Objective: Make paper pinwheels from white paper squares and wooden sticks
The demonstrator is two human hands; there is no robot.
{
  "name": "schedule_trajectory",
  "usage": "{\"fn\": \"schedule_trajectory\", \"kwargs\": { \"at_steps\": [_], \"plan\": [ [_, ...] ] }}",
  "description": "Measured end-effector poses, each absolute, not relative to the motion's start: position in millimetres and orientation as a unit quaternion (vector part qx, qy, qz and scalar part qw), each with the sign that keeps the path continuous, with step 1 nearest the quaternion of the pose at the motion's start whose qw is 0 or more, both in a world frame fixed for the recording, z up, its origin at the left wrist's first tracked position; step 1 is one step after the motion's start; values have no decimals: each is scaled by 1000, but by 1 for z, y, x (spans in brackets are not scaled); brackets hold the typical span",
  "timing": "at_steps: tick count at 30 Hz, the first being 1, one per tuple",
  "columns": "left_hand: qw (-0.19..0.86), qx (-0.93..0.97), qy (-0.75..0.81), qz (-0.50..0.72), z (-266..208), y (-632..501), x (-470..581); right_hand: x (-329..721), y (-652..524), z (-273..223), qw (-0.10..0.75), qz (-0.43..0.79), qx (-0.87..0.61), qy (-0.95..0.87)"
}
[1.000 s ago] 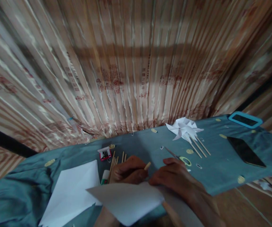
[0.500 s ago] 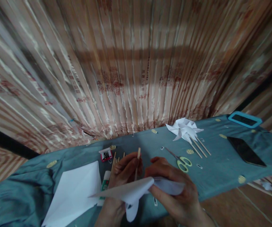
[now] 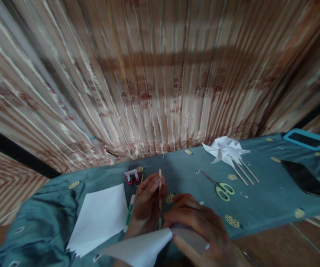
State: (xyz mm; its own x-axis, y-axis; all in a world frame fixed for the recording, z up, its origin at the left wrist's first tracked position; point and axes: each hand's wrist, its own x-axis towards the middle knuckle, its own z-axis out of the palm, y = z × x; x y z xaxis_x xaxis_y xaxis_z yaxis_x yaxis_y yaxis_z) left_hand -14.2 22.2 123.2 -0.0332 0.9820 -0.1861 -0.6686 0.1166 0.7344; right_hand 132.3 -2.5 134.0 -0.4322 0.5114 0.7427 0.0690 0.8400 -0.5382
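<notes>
Between the fingertips of my left hand (image 3: 149, 196) is a thin wooden stick (image 3: 160, 196), held nearly upright. My right hand (image 3: 201, 226) is closed on a white paper pinwheel (image 3: 146, 244), whose curled blades spread below and left, in front of my left wrist. The stick's lower end comes close to the pinwheel's centre; whether they touch I cannot tell. Left of my hands lies a stack of white paper (image 3: 101, 211). A glue stick (image 3: 129, 213) is partly hidden behind my left wrist. Beyond it stands a small red box (image 3: 132, 177) with its lid up.
Green-handled scissors (image 3: 219, 186) lie right of my hands. Behind them, finished white pinwheels (image 3: 227, 150) on sticks are piled together. A dark phone (image 3: 307, 180) and a blue-framed object (image 3: 307, 139) lie farther right on the green cloth (image 3: 263, 200). A striped curtain (image 3: 160, 81) hangs behind.
The view has shifted, so the things on the table appear farther right. The pinwheel is lower in view, and more of the stick shows above it. Both hands keep their hold.
</notes>
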Motion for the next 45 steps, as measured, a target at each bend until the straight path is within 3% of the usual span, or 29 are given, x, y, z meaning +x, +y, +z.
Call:
{"fn": "schedule_trajectory", "kwargs": {
  "at_steps": [20, 34, 45],
  "plan": [
    [632, 202, 359, 656, 132, 25, -7, 132, -1, 134, 505, 214, -188, -814],
    [614, 249, 385, 643, 102, 28, -11, 144, 7, 140, 524, 141, -195, -817],
    [614, 244, 396, 638, 127, 24, -4, 145, 2, 145, 515, 143, -193, -823]
  ]
}}
